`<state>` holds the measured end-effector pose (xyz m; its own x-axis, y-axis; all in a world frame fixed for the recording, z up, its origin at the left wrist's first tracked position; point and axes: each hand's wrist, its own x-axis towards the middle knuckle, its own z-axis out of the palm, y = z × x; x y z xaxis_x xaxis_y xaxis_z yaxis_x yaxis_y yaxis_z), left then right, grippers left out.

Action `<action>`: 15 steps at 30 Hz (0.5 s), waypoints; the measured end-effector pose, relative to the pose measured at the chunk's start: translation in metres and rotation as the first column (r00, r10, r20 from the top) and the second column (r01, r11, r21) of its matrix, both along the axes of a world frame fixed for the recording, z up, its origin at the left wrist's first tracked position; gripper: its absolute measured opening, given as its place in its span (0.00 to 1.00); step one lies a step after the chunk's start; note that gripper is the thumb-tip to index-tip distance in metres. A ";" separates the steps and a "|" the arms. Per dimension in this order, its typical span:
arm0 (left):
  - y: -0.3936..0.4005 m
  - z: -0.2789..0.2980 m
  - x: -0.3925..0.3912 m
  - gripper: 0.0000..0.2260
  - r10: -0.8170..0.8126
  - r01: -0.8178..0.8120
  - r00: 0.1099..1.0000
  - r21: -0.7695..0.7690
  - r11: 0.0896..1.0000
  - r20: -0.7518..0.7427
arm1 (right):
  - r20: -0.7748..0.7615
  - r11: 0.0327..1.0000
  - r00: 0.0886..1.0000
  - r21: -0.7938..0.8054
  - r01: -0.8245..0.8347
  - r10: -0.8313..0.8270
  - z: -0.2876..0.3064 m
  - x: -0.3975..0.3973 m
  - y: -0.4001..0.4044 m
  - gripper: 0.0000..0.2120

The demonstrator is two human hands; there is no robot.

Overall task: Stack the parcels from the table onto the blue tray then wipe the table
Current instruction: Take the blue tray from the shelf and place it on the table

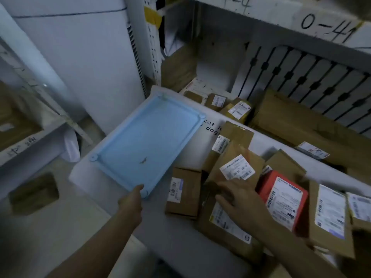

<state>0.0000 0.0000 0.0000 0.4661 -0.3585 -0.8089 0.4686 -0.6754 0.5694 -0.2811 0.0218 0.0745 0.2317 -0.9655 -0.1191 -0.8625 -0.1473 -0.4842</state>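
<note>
An empty light blue tray [148, 137] lies on the left part of the white table [176, 241]. My left hand [133, 199] grips the tray's near corner. To the right lies a heap of several brown cardboard parcels with white labels, among them a small box [183, 192], a tilted parcel [234, 167] and a red parcel [283, 199]. My right hand [239, 197] rests flat, fingers spread, on the near edge of the tilted parcel and on a larger brown parcel [226, 227] below it.
A long flat carton [301, 121] and more small parcels [236, 109] lie behind the table under a labelled shelf [301, 23]. A white wall panel [80, 57] stands behind the tray. A shelf unit [24, 137] with boxes is at far left.
</note>
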 end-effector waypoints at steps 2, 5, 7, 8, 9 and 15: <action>-0.009 -0.007 0.005 0.26 0.064 -0.068 0.993 -0.032 0.997 -0.103 | 0.114 0.999 0.993 0.048 -0.007 0.001 -0.002 0.014 -0.014 0.13; -0.015 -0.015 0.008 0.24 0.082 -0.086 0.983 -0.017 0.996 -0.163 | 0.201 0.991 0.979 0.133 0.005 -0.032 -0.004 0.038 -0.027 0.12; -0.018 -0.020 0.009 0.24 0.086 -0.087 0.985 0.003 0.996 -0.151 | 0.213 0.981 0.976 0.192 0.010 -0.052 -0.012 0.053 -0.028 0.12; -0.020 -0.027 0.012 0.24 0.086 -0.084 0.985 0.018 0.996 -0.148 | 0.213 0.975 0.975 0.221 0.013 -0.062 -0.015 0.060 -0.029 0.11; -0.021 -0.027 0.013 0.23 0.090 -0.087 0.986 0.028 0.996 -0.141 | 0.223 0.967 0.971 0.253 0.029 -0.088 -0.020 0.066 -0.028 0.11; -0.026 -0.048 0.022 0.21 0.136 -0.134 0.988 0.020 0.991 -0.079 | 0.155 0.878 0.945 0.437 0.196 -0.288 -0.051 0.088 -0.010 0.12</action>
